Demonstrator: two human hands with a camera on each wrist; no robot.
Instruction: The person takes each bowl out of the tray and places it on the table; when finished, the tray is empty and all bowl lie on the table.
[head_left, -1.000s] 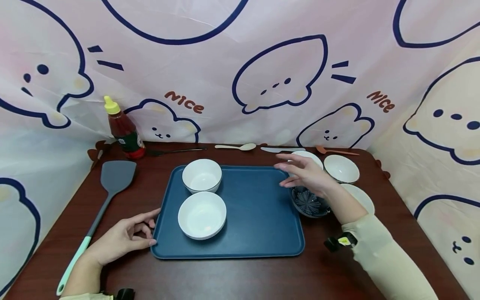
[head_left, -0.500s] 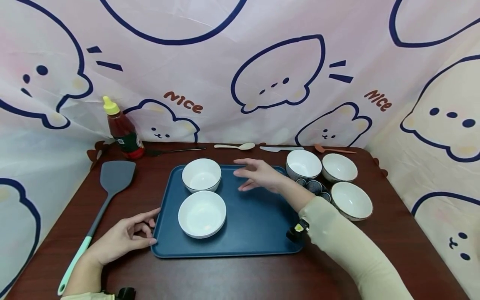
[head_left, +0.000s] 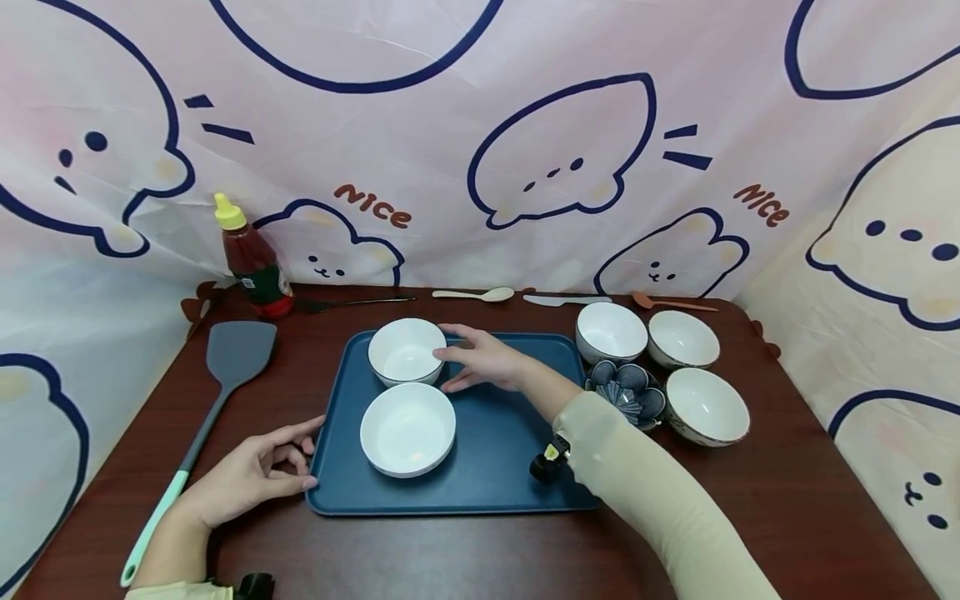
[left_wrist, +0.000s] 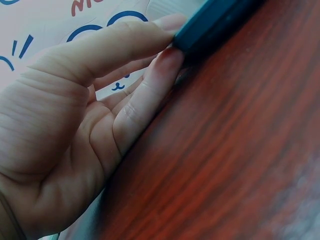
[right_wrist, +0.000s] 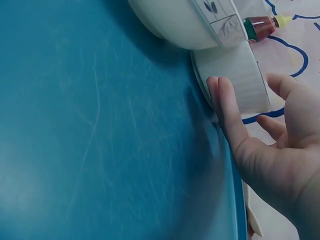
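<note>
On the dark bench [head_left: 450, 554], the left hand [head_left: 247, 473] pinches the left edge of a blue tray [head_left: 517, 462], bearing a near bowl [head_left: 407, 430] and a far bowl [head_left: 401, 354], with the right hand [head_left: 486, 358] (fingers spread, contact unclear) at the latter's right.

Smooth, glossy bowls [head_left: 407, 430] — scratched, plastic-looking tray [head_left: 491, 467] — glossy wood-grain table [head_left: 450, 558]

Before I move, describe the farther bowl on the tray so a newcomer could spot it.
Find the blue tray. On its left half, near the far edge, sits a white bowl. Unlike the nearer bowl in front, it has the right hand beside it.
</note>
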